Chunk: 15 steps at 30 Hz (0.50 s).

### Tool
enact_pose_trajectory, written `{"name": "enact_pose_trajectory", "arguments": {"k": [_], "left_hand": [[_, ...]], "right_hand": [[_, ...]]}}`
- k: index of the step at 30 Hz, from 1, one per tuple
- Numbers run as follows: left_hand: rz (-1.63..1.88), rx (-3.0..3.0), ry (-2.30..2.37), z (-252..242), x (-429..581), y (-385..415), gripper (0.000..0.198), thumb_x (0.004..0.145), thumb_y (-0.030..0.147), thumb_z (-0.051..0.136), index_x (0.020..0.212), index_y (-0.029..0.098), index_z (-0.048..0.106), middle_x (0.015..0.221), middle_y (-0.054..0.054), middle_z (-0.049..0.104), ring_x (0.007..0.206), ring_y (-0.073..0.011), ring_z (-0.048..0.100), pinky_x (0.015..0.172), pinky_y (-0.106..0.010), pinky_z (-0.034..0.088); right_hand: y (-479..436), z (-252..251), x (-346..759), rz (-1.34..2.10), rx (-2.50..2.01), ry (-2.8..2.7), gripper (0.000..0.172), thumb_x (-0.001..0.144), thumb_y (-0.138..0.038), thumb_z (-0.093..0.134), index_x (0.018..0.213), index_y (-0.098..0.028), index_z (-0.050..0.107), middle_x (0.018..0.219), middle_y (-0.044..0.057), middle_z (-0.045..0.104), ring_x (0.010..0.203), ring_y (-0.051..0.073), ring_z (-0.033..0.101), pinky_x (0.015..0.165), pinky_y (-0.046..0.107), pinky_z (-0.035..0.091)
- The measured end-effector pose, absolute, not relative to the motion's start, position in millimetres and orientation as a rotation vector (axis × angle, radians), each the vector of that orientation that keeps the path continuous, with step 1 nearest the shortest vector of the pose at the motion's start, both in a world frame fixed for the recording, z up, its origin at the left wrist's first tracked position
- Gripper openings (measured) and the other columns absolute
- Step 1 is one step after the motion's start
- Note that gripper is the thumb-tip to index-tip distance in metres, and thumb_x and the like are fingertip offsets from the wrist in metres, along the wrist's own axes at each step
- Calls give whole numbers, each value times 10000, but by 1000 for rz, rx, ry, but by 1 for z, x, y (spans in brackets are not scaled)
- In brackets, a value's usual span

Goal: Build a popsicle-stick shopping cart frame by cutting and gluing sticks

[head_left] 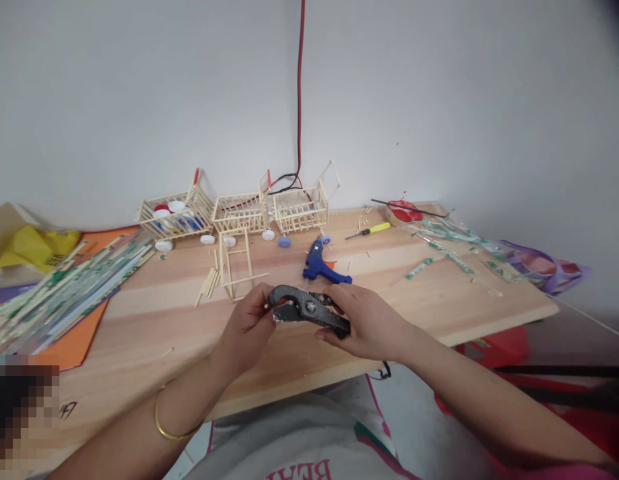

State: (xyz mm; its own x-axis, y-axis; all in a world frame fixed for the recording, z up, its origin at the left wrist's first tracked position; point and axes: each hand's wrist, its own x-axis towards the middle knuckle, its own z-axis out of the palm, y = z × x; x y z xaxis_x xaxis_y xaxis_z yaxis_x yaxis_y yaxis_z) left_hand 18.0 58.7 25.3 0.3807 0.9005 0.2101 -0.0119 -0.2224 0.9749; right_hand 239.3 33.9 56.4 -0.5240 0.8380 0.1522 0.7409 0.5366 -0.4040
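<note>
Black cutters (311,307) in the right hand (367,321), left hand (245,328) beside the blades (288,313).

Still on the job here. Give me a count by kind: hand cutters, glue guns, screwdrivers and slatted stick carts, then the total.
Hand cutter, in the right hand: 1
Blue glue gun: 1
Yellow-handled screwdriver: 1
Slatted stick carts: 3
Total: 6

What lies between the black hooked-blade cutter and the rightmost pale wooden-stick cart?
In the head view, a blue plastic glue gun lies between the cutter and the cart.
</note>
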Motion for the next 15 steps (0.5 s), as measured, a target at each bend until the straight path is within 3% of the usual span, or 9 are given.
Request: {"name": "enact_pose_trajectory", "arguments": {"k": [10, 15], "left_hand": [[1049, 1653, 857, 26, 14, 59, 104, 839, 244, 542, 760, 186, 507, 702, 22, 521, 667, -122, 447, 632, -233, 363], [1049, 1675, 871, 24, 13, 58, 89, 845, 240, 533, 777, 186, 514, 715, 18, 534, 677, -123, 452, 638, -235, 368]], "right_hand": [[35, 54, 239, 352, -1347, -2472, 387, 776, -382, 603, 1084, -181, 486, 894, 76, 597, 819, 220, 566, 634, 285, 397], [37, 51, 239, 282, -1380, -2490, 315, 782, -411, 586, 973, -176, 501, 869, 76, 598, 795, 220, 565, 625, 286, 391]]}}
